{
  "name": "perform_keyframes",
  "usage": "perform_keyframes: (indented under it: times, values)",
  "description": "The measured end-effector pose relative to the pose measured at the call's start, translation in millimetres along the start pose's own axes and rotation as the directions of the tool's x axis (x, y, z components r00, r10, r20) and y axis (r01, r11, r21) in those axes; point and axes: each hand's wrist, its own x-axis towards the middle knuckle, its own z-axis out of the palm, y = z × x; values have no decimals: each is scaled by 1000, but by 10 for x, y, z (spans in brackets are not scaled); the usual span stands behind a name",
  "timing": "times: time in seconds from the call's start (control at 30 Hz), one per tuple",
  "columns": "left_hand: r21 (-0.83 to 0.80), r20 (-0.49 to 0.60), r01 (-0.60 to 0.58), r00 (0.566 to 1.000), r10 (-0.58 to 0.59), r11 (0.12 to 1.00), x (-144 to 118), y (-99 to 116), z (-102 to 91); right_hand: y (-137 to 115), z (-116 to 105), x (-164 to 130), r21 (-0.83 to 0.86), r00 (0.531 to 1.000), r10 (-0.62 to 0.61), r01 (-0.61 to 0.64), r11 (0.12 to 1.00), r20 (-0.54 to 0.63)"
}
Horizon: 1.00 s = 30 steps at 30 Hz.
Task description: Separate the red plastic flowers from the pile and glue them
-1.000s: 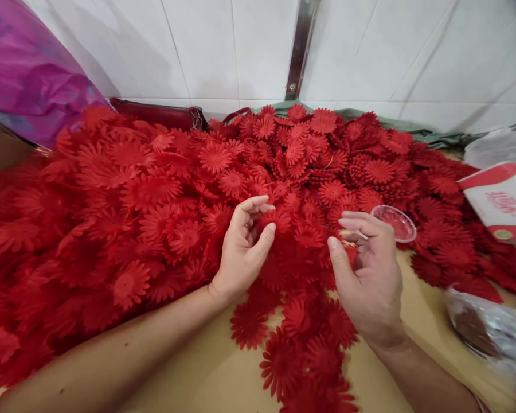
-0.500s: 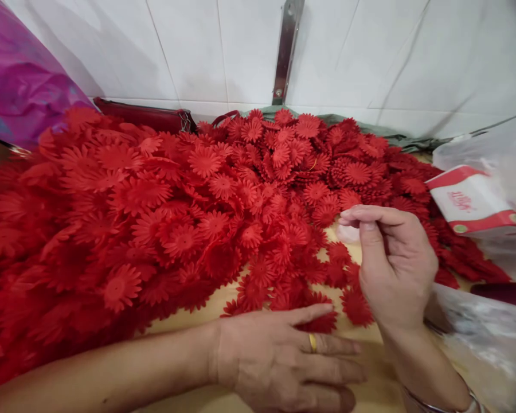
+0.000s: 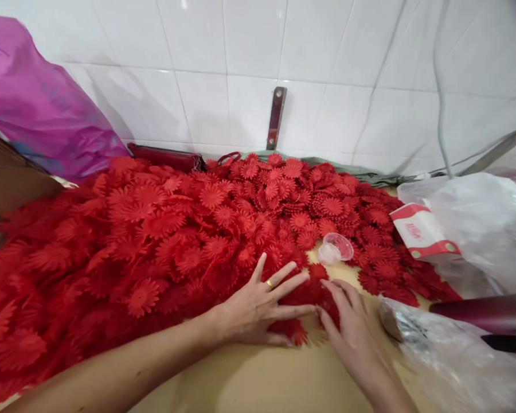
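A broad heap of red artificial flower pieces (image 3: 189, 258), with toothed petals, covers most of the tabletop. My left hand (image 3: 266, 307), with a gold ring on one finger, lies spread with its palm down over the near edge of the heap. Opposite it, my right hand (image 3: 352, 327) rests low on the table. Its thumb and forefinger are apart at the rim of a few red flower pieces (image 3: 332, 307), touching them. The fingertips of both hands nearly meet. A small clear plastic cup (image 3: 336, 248) tilts on the table just beyond my right hand.
A white-and-red box (image 3: 423, 232) leans by a translucent plastic bag (image 3: 490, 212) on the right. Nearer are a dark red cylinder (image 3: 485, 312) and clear wrapping (image 3: 460, 355). A purple bag (image 3: 47, 109) and a dark red pouch (image 3: 167, 156) stand along the tiled wall (image 3: 198, 34).
My right hand has come down from its raised pinch onto the flower pieces, its fingers parting. My left hand has spread and shifted onto the heap's edge. The view has tilted up, and the cup is uncovered.
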Motion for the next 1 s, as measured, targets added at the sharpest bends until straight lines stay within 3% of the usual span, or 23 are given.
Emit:
perform_keyframes:
  times: [0.17,0.4,0.57,0.73,0.87,1.0]
  values:
    - [-24,41,239,971,-237,971,-32,-92,52,-139,304,-85,24,999,47,-47,999,-1]
    - [24,-24,500,866,-499,866,-304,-302,63,-396,145,213,171,988,-12,-15,985,152]
    - [11,-145,534,838,-527,846,-416,-379,79,-459,130,403,83,999,5,-9,997,41]
    - [-102,-247,584,769,-589,805,-479,-489,176,-517,247,646,63,999,-50,51,997,-9]
    - [-134,-257,585,759,-598,800,-535,-539,260,-565,332,929,-45,998,-34,36,998,43]
    - [-95,-223,579,780,-584,810,-557,-480,176,-713,433,903,-23,988,-63,67,997,142]
